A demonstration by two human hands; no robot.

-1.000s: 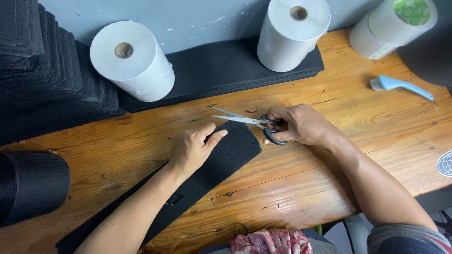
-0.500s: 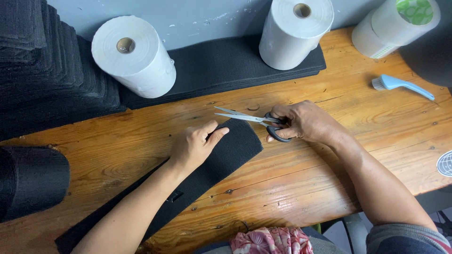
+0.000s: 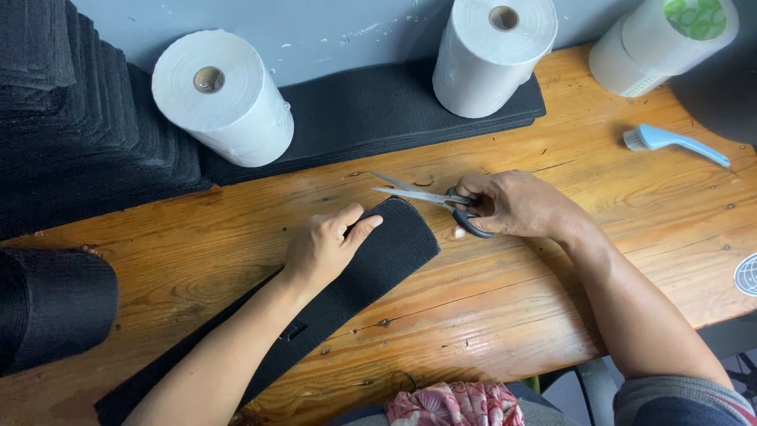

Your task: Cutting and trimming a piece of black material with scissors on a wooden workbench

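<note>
Black fabric strip (image 3: pixel 371 260) lies mid-tabletop, pinned flat by the left hand (image 3: pixel 323 246). Scissors (image 3: pixel 430 199), blades open, are gripped by the right hand (image 3: pixel 512 205); strip end is best kept taut.

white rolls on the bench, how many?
3: one at back left, one at back centre on the black sheets, one at top right, cut off by the frame. More may lie outside.

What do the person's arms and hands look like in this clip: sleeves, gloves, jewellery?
Both hands are bare, with no gloves; no rings or watch show. The left hand and its forearm are uncovered as far as the picture's edge. The right hand and forearm are bare up to a dark blue-grey sleeve near the elbow.
</note>
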